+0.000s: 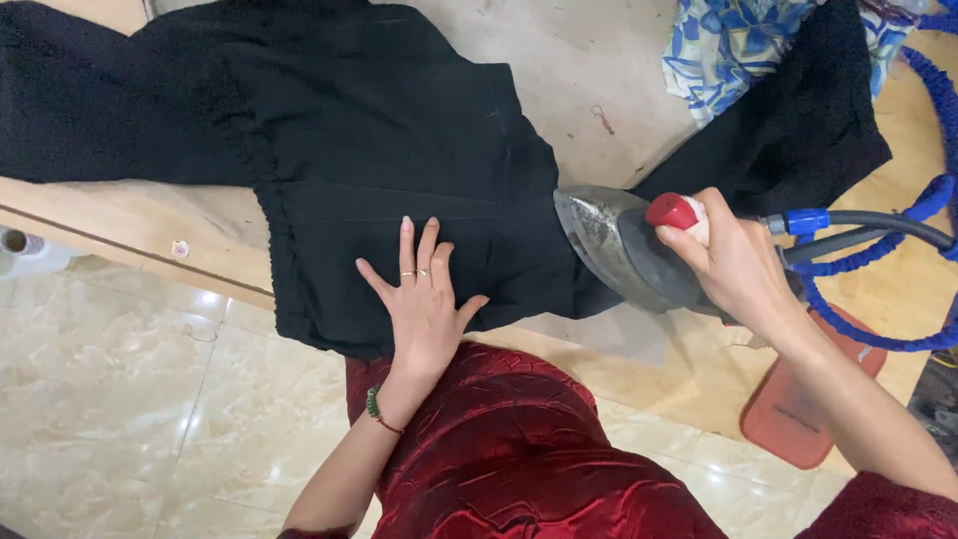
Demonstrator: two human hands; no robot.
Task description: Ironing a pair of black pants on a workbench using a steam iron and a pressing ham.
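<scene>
A black garment (pixel 369 130) lies spread across a pale ironing surface (pixel 589 80). My left hand (pixel 421 299) rests flat on the garment's near edge, fingers apart, with rings on two fingers and a bead bracelet at the wrist. My right hand (pixel 733 260) grips the red-topped handle of a grey steam iron (pixel 619 245). The iron is tilted, its metal soleplate facing left, touching the garment's right edge.
A blue coiled hose and black cable (pixel 898 225) run from the iron to the right. A blue patterned cloth (pixel 738 45) and another black cloth (pixel 798 130) lie at the back right. A red-orange pad (pixel 808 419) sits at the table's near right edge. Tiled floor (pixel 120 389) below.
</scene>
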